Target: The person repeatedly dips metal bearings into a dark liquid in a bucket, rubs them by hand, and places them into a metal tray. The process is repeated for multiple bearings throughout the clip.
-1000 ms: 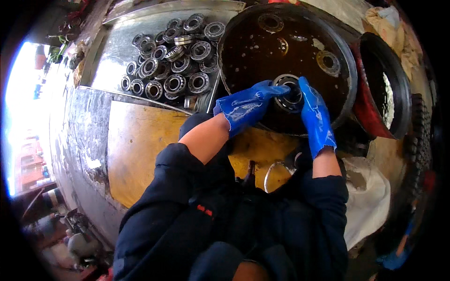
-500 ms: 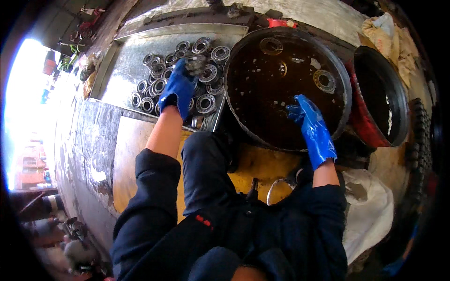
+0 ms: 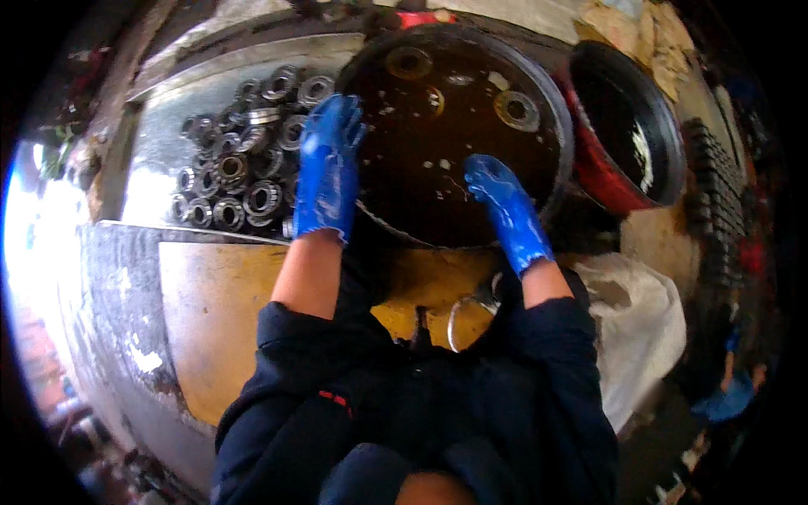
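Observation:
My left hand (image 3: 326,168), in a long blue rubber glove, is between a pile of metal roller bearings (image 3: 263,198) and the left rim of a round drum (image 3: 566,126). Its fingers are stretched out and nothing shows in them. My right hand (image 3: 503,206), gloved the same way, hangs low over the dark brown liquid (image 3: 404,185) in the drum. Its fingers bend inward and are blurred, so any hold is hidden. Bearing rings, one of them a pale ring (image 3: 516,110), lie in the liquid among light floating flecks.
The bearings rest on a shallow metal tray (image 3: 156,160) at left. A red-sided tub (image 3: 593,151) with dark liquid stands right of the drum. Yellowish board (image 3: 210,311) covers the floor before me. A white sack (image 3: 644,320) lies at right, near a row of dark ridged parts (image 3: 715,185).
My left hand has left the bearing pile, let go of a blurred bearing and moved right to the drum's rim. My right hand stays over the liquid, its fingers more bent. The view has shifted.

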`<action>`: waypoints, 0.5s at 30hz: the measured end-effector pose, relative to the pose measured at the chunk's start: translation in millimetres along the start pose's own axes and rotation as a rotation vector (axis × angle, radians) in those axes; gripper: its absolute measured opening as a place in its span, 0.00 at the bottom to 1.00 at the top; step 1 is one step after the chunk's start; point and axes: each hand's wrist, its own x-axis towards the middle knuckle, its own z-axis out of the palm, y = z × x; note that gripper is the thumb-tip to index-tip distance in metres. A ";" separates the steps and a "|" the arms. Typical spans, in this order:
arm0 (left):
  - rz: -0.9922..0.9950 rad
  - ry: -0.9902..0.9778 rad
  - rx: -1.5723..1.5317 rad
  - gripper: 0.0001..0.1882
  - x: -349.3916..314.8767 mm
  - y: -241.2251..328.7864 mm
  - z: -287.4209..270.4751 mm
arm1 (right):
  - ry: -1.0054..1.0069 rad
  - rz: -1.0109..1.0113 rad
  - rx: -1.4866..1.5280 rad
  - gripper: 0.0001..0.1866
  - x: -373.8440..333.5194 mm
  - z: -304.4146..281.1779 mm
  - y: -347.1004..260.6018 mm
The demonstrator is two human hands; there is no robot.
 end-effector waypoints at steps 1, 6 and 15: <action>0.011 -0.052 -0.007 0.26 4.1 -10.3 -5.7 | 0.070 0.005 -0.091 0.34 -8.1 -1.6 -7.8; -0.007 -0.136 -0.132 0.25 11.7 -12.4 -0.4 | 0.377 0.051 -0.628 0.37 -38.9 12.4 -24.5; 0.065 -0.098 -0.191 0.26 9.8 16.0 15.7 | 0.351 0.194 -1.016 0.45 31.1 -35.6 5.4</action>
